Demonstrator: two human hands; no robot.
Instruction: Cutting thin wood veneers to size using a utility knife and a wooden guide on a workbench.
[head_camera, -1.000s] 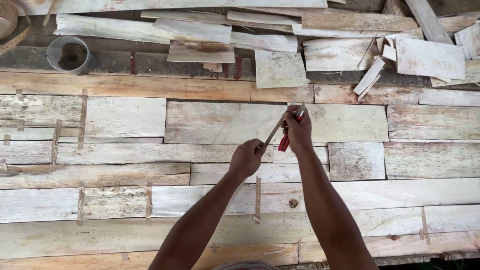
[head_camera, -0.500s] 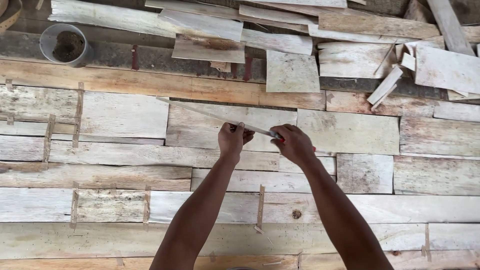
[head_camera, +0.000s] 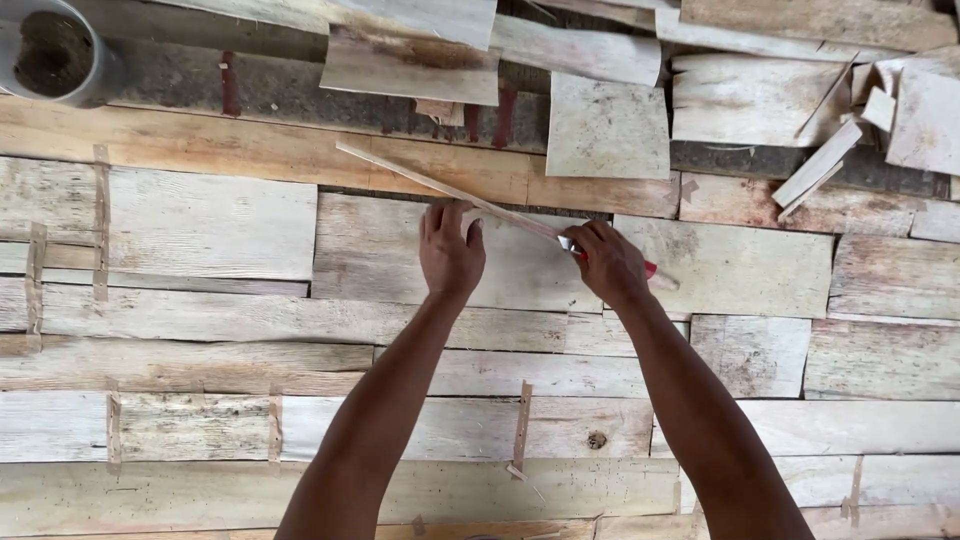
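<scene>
A wide floor of pale, weathered wooden boards, patched together with thin upright slats, fills the view beneath two bare forearms. The left hand lies flat with fingers spread, pressing a long thin wooden strip that runs diagonally across the boards, while the right hand is closed around a red-handled tool against the strip's lower end. Farther off lie loose offcut boards, and at the far left a grey round container holds something dark.
</scene>
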